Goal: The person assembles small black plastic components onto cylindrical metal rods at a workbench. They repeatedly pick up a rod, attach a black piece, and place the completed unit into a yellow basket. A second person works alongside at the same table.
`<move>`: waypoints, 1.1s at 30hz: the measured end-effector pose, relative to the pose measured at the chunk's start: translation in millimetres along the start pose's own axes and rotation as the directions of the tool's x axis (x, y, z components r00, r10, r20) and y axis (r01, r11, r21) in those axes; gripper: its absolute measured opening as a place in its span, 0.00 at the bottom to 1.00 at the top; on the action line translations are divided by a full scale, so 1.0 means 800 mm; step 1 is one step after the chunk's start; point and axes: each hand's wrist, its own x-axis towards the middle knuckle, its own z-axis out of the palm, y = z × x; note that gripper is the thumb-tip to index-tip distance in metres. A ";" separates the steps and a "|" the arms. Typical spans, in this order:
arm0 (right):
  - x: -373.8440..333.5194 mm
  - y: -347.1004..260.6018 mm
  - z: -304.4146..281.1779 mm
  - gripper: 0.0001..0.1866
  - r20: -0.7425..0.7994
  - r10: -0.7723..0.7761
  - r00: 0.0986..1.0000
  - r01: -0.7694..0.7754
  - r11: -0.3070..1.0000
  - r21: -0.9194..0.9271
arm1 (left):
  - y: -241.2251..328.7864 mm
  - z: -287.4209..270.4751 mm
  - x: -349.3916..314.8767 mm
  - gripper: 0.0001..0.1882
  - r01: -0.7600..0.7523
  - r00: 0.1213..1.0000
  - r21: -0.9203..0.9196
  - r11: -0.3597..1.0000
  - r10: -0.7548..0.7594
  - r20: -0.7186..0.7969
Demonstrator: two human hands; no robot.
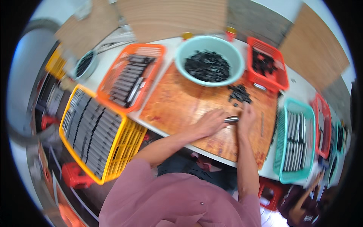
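My left hand [212, 122] lies low over the wooden board [177, 102], its fingers closed round a short dark metal tube [231, 119] whose shiny end sticks out to the right. Just right of it, my right hand [247, 116] reaches forward with its fingertips drawn together at the near edge of a loose pile of small black pieces [239, 94]. What those fingertips hold, if anything, is too small and blurred to make out. Beyond the pile stands a large pale-green basin [181, 70] heaped with more black pieces.
An orange basket [160, 56] and a yellow basket [121, 126] at left hold rows of grey tubes. A red basket [281, 73] with black parts stands far right; a teal basket [280, 151] of tubes is nearer. A thin rod [262, 124] lies on the board. Another person [302, 208] is lower right.
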 end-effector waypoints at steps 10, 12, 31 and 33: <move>-0.002 -0.006 -0.001 0.19 0.161 -0.135 0.978 0.144 0.989 -0.044 | -0.004 -0.170 -0.088 0.30 0.468 0.575 -0.869 0.159 -0.801 0.163; -0.006 -0.015 0.002 0.19 0.178 -0.115 0.977 0.125 0.991 -0.045 | -0.053 -0.211 -0.104 0.25 0.312 0.539 -0.901 0.301 -0.837 -0.093; -0.002 -0.017 0.009 0.17 0.233 -0.082 0.969 0.103 0.992 -0.077 | -0.496 -0.326 -0.114 0.31 0.728 -0.222 -0.664 0.170 -0.858 -0.463; -0.004 -0.024 0.011 0.18 0.221 -0.053 0.974 0.066 0.996 -0.052 | -0.503 -0.329 -0.113 0.30 0.718 -0.258 -0.687 0.112 -0.874 -0.412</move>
